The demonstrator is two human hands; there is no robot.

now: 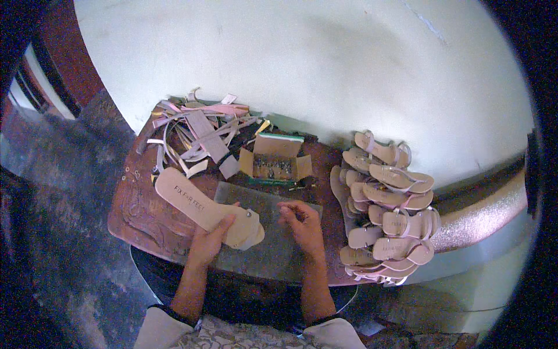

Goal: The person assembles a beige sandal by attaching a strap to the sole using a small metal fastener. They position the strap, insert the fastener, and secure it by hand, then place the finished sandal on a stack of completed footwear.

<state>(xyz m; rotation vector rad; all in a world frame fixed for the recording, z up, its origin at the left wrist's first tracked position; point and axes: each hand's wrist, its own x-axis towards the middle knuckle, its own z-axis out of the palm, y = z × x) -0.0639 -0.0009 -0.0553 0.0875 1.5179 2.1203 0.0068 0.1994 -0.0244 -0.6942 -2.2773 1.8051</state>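
Note:
A tan sandal lies tilted in my left hand, its sole pointing up and left. My thumb presses on the upper face and the fingers pass beneath. A light strap with a small shiny stud crosses its near end. To the right, apart from the sandal, my right hand hovers over a dark grey mat. Its thumb and fingertips are pinched together; whatever is between them is too small to make out. Beyond the mat stands an open cardboard box holding many small metal pieces.
Loose straps in grey, pink and white heap at the table's far left. Stacked strapped sandals cover the right side. The carved wooden table backs against a pale wall, with a shiny roll right of it.

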